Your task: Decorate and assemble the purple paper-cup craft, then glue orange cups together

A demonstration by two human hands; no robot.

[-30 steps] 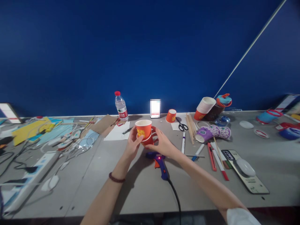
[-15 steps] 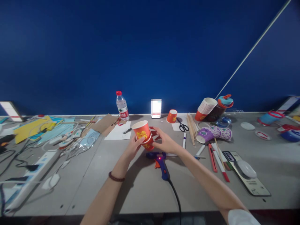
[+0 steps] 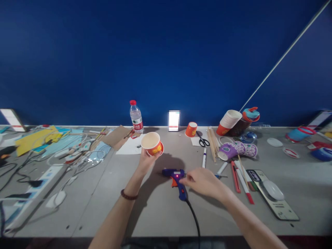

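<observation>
Two orange-red paper cups [image 3: 155,149] with yellow print are in my left hand [image 3: 148,159], raised over the table. The nearer cup tilts its open mouth towards me; the other shows behind it, and how they join is hidden. My right hand [image 3: 198,180] is at the rear of a blue glue gun [image 3: 176,173], its fingers curled and the thumb against the gun by the handle. The gun lies on its side with an orange trigger, a small red light and a black cable. A white stick end shows at its rear, partly hidden by my fingers.
Behind stand a water bottle [image 3: 136,119], a lit phone [image 3: 174,121], a single paper cup [image 3: 191,129] and a stack of cups [image 3: 229,121]. Scissors [image 3: 203,141], wooden sticks [image 3: 212,145] and a red cutter [image 3: 235,178] lie right. A power strip [image 3: 38,197] and cables lie left.
My right hand has left the cups and come down to the rear of the glue gun. My left hand has tipped the cups so the mouth faces me, shifting slightly left.
</observation>
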